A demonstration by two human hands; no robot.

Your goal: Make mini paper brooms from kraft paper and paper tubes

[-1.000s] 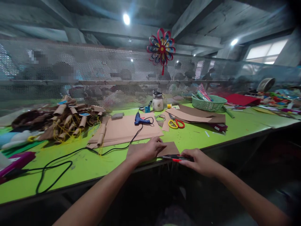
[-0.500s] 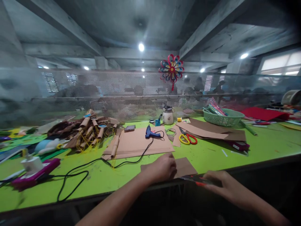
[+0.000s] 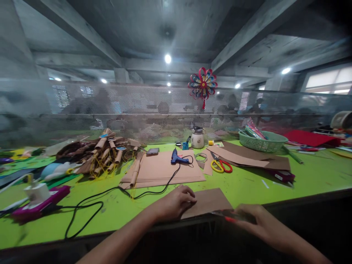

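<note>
A brown piece of card [image 3: 210,201] lies at the near edge of the green table, its front edge along the table's rim. My left hand [image 3: 177,202] is on the card's left end, fingers curled and closed on it; the thumb is hidden. My right hand [image 3: 260,220] is closed around scissors [image 3: 230,219] with red and dark handles, partly hidden by the fingers. Their blades point left and meet the card's front edge near its right corner. Beyond my hands, a blue glue gun [image 3: 178,157] rests on a stack of brown card sheets [image 3: 156,170].
A black cable [image 3: 100,192] winds across the left side to a purple power strip [image 3: 41,203]. Behind are a heap of brown paper rolls [image 3: 110,154], yellow-and-red scissors [image 3: 221,166], a thermos jug [image 3: 197,138] and a green basket [image 3: 262,142]. A perforated screen [image 3: 143,106] stands at the back.
My left hand has moved left and opened slightly from a tighter fist, baring more of the card. The card has turned a little. The right hand with the scissors has barely moved.
</note>
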